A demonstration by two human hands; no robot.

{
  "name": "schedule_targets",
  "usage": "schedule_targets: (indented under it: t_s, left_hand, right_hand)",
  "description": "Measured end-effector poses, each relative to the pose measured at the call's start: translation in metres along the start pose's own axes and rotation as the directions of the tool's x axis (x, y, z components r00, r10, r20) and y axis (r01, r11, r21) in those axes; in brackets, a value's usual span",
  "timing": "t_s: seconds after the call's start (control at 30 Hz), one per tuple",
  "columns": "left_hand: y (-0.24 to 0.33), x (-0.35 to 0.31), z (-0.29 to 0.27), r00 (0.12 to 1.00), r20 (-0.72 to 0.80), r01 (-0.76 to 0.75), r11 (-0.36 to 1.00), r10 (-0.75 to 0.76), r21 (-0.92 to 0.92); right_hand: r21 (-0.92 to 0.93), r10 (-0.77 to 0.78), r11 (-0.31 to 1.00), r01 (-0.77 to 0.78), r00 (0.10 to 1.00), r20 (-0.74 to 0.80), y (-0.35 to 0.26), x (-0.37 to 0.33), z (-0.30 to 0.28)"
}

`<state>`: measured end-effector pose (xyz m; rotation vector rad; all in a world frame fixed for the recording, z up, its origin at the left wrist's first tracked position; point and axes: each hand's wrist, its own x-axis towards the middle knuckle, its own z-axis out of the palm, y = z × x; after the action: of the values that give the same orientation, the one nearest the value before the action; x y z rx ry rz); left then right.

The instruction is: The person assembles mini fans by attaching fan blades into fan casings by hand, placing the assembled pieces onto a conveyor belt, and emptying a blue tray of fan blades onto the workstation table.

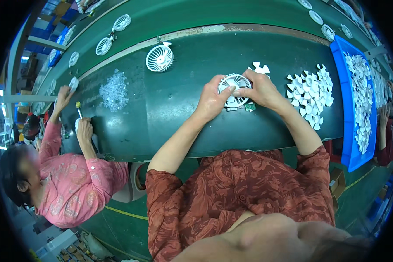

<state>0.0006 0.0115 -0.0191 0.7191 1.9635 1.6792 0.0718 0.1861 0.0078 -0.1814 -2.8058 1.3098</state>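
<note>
Between both hands, over the dark green table, is a white round fan housing (237, 101) with a fan blade (236, 82) seated inside it. My left hand (213, 99) grips its left rim, and the thumb lies on the middle of the blade. On the other side my right hand (263, 91) is closed round the rim, its thumb also pressing near the centre. A small green circuit board (249, 107) shows at the housing's near edge; whether it is attached I cannot tell. Just past my right fingers lie loose white fan blades (260, 67).
A heap of white blades (311, 94) lies to the right, beside a blue tray (346, 131) filled with more. Left of centre are a caged fan (160, 58) and a pile of clear small parts (114, 91). A co-worker in pink (76, 183) holds a screwdriver (79, 110) at the left.
</note>
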Motion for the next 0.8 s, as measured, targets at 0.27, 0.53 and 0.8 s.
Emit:
schedule_targets:
  t_s: [0.27,0.53,0.8]
  left_hand:
    - [0.0,0.027,-0.064,0.687,-0.537,-0.105,0.798,0.49,0.594]
    - [-0.011,0.021,-0.063,0.852,-0.28,-0.037,0.585,0.442,0.81]
    - [-0.009,0.023,-0.056,0.74,-0.404,-0.049,0.641,0.539,0.766]
  right_hand:
    - [0.382,0.188,0.921,-0.071,0.942,-0.279,0.031,0.076,-0.063]
    - [-0.547,-0.163,0.835,0.058,0.976,-0.146,0.025,0.009,-0.04]
    - [-0.647,-0.177,0.762,0.024,0.969,-0.171,0.022,-0.002,-0.025]
